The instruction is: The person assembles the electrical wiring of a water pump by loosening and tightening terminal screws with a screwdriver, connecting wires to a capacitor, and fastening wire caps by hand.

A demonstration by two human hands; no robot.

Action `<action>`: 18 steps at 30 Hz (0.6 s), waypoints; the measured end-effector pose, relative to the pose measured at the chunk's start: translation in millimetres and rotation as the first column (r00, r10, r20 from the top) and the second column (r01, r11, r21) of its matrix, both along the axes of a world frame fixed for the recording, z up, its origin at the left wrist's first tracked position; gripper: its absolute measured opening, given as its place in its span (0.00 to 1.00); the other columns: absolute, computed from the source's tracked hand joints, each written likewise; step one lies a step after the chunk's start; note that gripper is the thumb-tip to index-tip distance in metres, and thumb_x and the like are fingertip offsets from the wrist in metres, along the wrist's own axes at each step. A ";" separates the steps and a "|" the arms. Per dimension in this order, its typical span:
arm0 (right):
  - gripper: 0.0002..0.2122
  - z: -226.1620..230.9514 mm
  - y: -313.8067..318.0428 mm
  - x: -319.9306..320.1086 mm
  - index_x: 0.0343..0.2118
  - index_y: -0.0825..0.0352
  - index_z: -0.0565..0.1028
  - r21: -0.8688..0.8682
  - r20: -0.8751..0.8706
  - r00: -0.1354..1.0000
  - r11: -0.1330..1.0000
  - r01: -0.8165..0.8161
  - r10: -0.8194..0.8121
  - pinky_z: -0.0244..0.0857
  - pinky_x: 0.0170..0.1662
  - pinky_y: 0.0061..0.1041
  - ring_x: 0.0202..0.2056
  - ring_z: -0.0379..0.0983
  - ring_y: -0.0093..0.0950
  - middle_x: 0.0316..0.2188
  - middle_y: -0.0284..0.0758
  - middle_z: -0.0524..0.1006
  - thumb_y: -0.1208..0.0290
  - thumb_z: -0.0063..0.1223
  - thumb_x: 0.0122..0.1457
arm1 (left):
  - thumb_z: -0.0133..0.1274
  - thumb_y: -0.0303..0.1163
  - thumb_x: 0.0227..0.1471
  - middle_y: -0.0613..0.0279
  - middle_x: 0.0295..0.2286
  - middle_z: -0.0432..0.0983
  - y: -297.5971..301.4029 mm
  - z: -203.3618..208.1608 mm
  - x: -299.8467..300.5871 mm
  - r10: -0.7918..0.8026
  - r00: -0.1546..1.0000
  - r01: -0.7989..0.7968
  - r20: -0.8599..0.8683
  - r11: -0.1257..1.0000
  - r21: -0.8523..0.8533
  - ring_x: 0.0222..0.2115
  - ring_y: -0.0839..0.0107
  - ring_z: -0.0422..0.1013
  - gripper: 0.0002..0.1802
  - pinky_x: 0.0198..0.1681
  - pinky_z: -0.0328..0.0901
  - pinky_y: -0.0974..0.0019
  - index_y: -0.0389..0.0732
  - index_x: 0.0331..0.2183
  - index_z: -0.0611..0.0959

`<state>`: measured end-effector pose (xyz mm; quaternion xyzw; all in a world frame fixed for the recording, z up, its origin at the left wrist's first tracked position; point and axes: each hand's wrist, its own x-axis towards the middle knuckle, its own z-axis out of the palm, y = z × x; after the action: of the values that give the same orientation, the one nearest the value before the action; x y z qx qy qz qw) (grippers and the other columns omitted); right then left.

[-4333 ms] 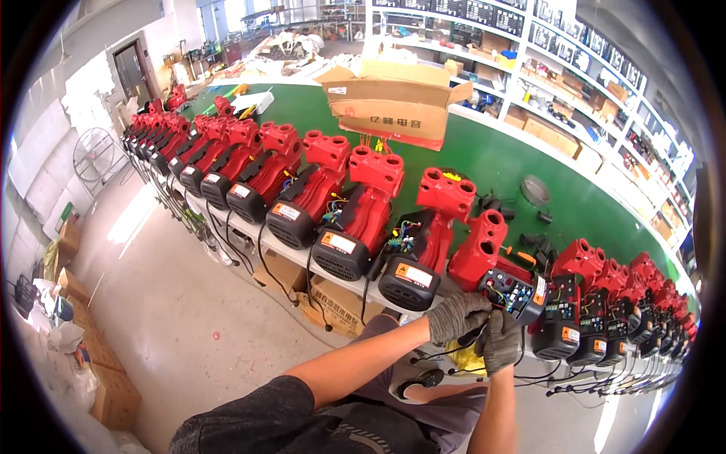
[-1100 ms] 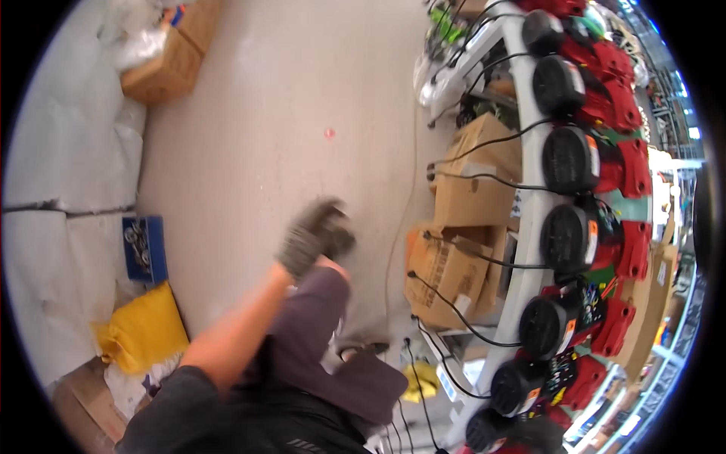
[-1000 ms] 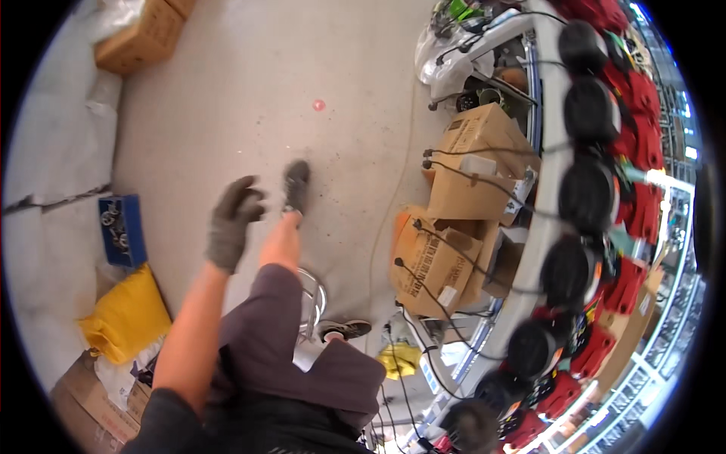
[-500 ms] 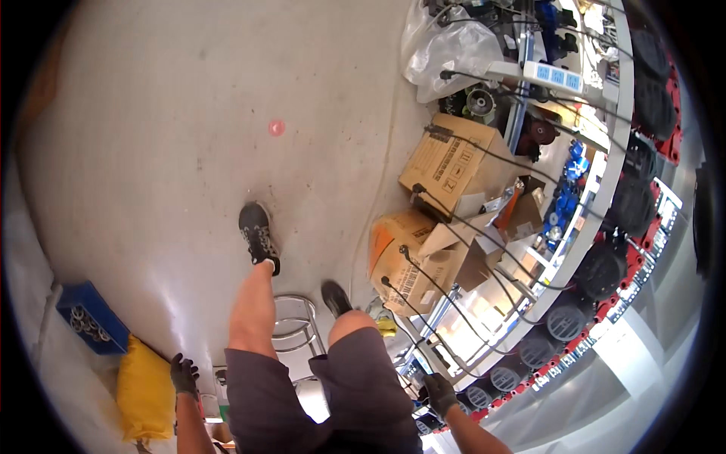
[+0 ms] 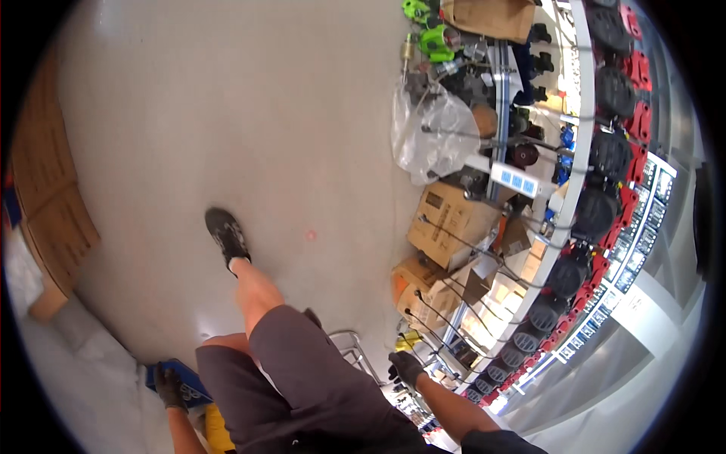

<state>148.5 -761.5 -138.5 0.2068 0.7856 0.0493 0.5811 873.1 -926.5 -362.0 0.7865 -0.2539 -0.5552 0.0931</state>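
Note:
My left hand (image 5: 171, 389), in a dark glove, appears in front of a blue bin (image 5: 195, 396) at the lower left. Its fingers stretch out loosely with nothing visible in them, and whether it touches the bin I cannot tell. On the other side, my right hand (image 5: 407, 369), also gloved, hangs beside the workbench with its fingers apart and no object in it. Black cables (image 5: 446, 318) dangle from the bench edge near that hand. A metal stool (image 5: 348, 342) shows partly behind my leg.
Cardboard boxes (image 5: 454, 225) stand along the bench at right, beyond them a clear plastic bag (image 5: 435, 136) and green parts (image 5: 439, 44). Black-and-red units (image 5: 569, 272) line the bench top. Large flattened cardboard (image 5: 53, 189) is at the far left, a yellow bag (image 5: 218, 431) nearer me.
I have stepped forward along the bench; the boxes and stool have shifted back toward me. My left hand now overlaps the blue bin. More green parts and the left cardboard have come into view.

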 end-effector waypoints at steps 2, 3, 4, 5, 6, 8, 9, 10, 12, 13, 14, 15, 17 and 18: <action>0.18 -3.1 -88.6 -6.9 0.42 0.68 0.73 -0.062 -0.047 0.999 0.998 0.018 -0.021 0.72 0.26 0.27 0.23 0.77 0.27 0.24 0.37 0.79 0.53 0.48 0.67 | 0.50 0.27 0.59 0.63 0.34 0.74 -104.7 26.7 -60.7 0.226 0.974 -0.224 -0.009 0.968 0.116 0.26 0.77 0.67 0.24 0.25 0.64 0.71 0.45 0.57 0.71; 0.18 -6.5 -124.8 -5.6 0.42 0.68 0.73 -0.080 -0.056 0.995 0.994 0.079 -0.084 0.72 0.26 0.27 0.23 0.77 0.27 0.24 0.37 0.79 0.54 0.49 0.67 | 0.51 0.27 0.58 0.65 0.31 0.74 -153.2 40.6 -77.0 0.309 0.945 -0.321 0.111 0.940 0.119 0.24 0.76 0.67 0.25 0.25 0.64 0.71 0.45 0.57 0.71; 0.18 -8.2 -152.8 -6.5 0.42 0.68 0.71 -0.117 -0.053 0.995 0.990 0.077 -0.083 0.72 0.24 0.30 0.22 0.77 0.33 0.24 0.39 0.76 0.54 0.49 0.66 | 0.51 0.27 0.58 0.65 0.31 0.74 -182.4 51.6 -75.8 0.301 0.946 -0.314 0.121 0.943 0.109 0.24 0.76 0.67 0.25 0.25 0.64 0.71 0.45 0.57 0.71; 0.18 1.8 -181.0 -4.4 0.42 0.69 0.71 -0.128 -0.048 0.994 0.988 0.092 -0.099 0.72 0.25 0.32 0.23 0.77 0.33 0.25 0.40 0.76 0.54 0.49 0.66 | 0.52 0.27 0.57 0.66 0.30 0.74 -207.6 60.3 -72.0 0.352 0.933 -0.358 0.069 0.928 0.102 0.23 0.75 0.67 0.25 0.25 0.65 0.70 0.45 0.57 0.70; 0.19 3.4 -214.5 -12.6 0.42 0.70 0.71 -0.158 -0.051 0.993 0.983 0.097 -0.106 0.72 0.26 0.33 0.23 0.77 0.34 0.25 0.41 0.76 0.54 0.49 0.66 | 0.52 0.27 0.57 0.66 0.29 0.73 -244.4 62.5 -81.8 0.409 0.912 -0.408 -0.001 0.909 0.084 0.23 0.74 0.67 0.26 0.25 0.65 0.70 0.46 0.57 0.70; 0.19 30.7 -254.0 -18.1 0.41 0.71 0.71 -0.108 -0.058 0.998 0.994 0.013 -0.019 0.73 0.28 0.36 0.25 0.78 0.35 0.27 0.44 0.78 0.55 0.48 0.66 | 0.54 0.26 0.55 0.63 0.30 0.74 -319.9 83.7 -112.8 0.431 0.899 -0.436 0.076 0.868 0.236 0.23 0.72 0.68 0.28 0.24 0.65 0.68 0.45 0.58 0.69; 0.19 43.9 -277.3 -22.1 0.42 0.71 0.72 -0.101 -0.053 0.999 0.995 -0.013 0.008 0.74 0.29 0.36 0.25 0.79 0.36 0.28 0.46 0.79 0.55 0.48 0.66 | 0.53 0.26 0.55 0.61 0.31 0.74 -357.0 89.1 -107.4 0.514 0.857 -0.501 0.046 0.807 0.314 0.23 0.71 0.69 0.28 0.24 0.66 0.67 0.45 0.58 0.68; 0.18 43.3 -261.2 -31.0 0.43 0.72 0.72 -0.088 0.063 0.988 0.987 -0.132 0.138 0.76 0.30 0.37 0.25 0.79 0.37 0.29 0.49 0.80 0.57 0.47 0.66 | 0.52 0.26 0.55 0.60 0.32 0.74 -405.8 74.3 -114.0 0.589 0.808 -0.539 -0.008 0.744 0.395 0.23 0.70 0.70 0.28 0.24 0.66 0.67 0.45 0.58 0.68; 0.16 64.6 -373.2 -22.4 0.43 0.72 0.72 -0.020 -0.053 0.978 0.980 0.199 -0.200 0.77 0.28 0.38 0.25 0.79 0.41 0.27 0.49 0.78 0.62 0.48 0.64 | 0.51 0.26 0.56 0.59 0.32 0.74 -528.4 97.5 -159.6 0.415 0.910 -0.412 0.023 0.893 0.180 0.23 0.70 0.70 0.27 0.24 0.66 0.67 0.46 0.58 0.68; 0.16 72.4 -375.6 -23.6 0.43 0.72 0.71 -0.031 -0.058 0.969 0.971 0.238 -0.240 0.77 0.28 0.39 0.25 0.79 0.41 0.27 0.49 0.78 0.62 0.48 0.64 | 0.49 0.26 0.56 0.59 0.33 0.74 -585.7 112.3 -192.8 0.215 0.971 -0.224 0.101 0.972 0.078 0.23 0.70 0.71 0.27 0.24 0.67 0.67 0.46 0.57 0.68; 0.16 59.4 -377.1 -23.3 0.43 0.73 0.71 -0.066 -0.062 0.956 0.957 0.282 -0.286 0.77 0.28 0.40 0.25 0.79 0.41 0.27 0.49 0.78 0.63 0.48 0.64 | 0.49 0.26 0.56 0.59 0.33 0.74 -657.4 112.5 -220.4 0.205 0.977 -0.207 0.065 0.978 0.023 0.23 0.70 0.71 0.27 0.24 0.67 0.67 0.46 0.57 0.68; 0.15 48.0 -408.1 -19.1 0.43 0.71 0.72 -0.042 0.015 0.954 0.953 0.300 -0.300 0.77 0.30 0.41 0.26 0.79 0.42 0.29 0.49 0.78 0.62 0.48 0.64 | 0.47 0.26 0.57 0.58 0.33 0.74 -729.5 121.7 -241.5 0.151 0.988 -0.150 0.019 0.988 -0.030 0.23 0.70 0.71 0.26 0.24 0.66 0.67 0.45 0.58 0.68; 0.10 60.2 -522.9 -14.1 0.33 0.64 0.74 -0.017 0.120 0.969 0.976 0.219 -0.216 0.67 0.23 0.32 0.21 0.74 0.33 0.21 0.38 0.78 0.67 0.43 0.69 | 0.46 0.25 0.58 0.58 0.33 0.74 -860.4 155.9 -271.5 0.030 1.000 -0.031 -0.009 0.991 -0.133 0.24 0.71 0.71 0.26 0.24 0.66 0.67 0.44 0.58 0.67; 0.10 57.0 -567.4 -23.4 0.33 0.64 0.74 -0.056 0.114 0.964 0.967 0.247 -0.240 0.67 0.23 0.32 0.21 0.74 0.33 0.21 0.38 0.78 0.67 0.43 0.69 | 0.46 0.25 0.58 0.58 0.33 0.74 -922.0 171.2 -302.1 0.000 1.000 -0.004 -0.024 0.986 -0.169 0.24 0.71 0.71 0.26 0.24 0.66 0.67 0.44 0.58 0.67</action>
<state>125.1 -1328.9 -81.5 0.2784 0.7233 -0.0391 0.6307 571.1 -1848.5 -190.8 0.7692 -0.2981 -0.5411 0.1632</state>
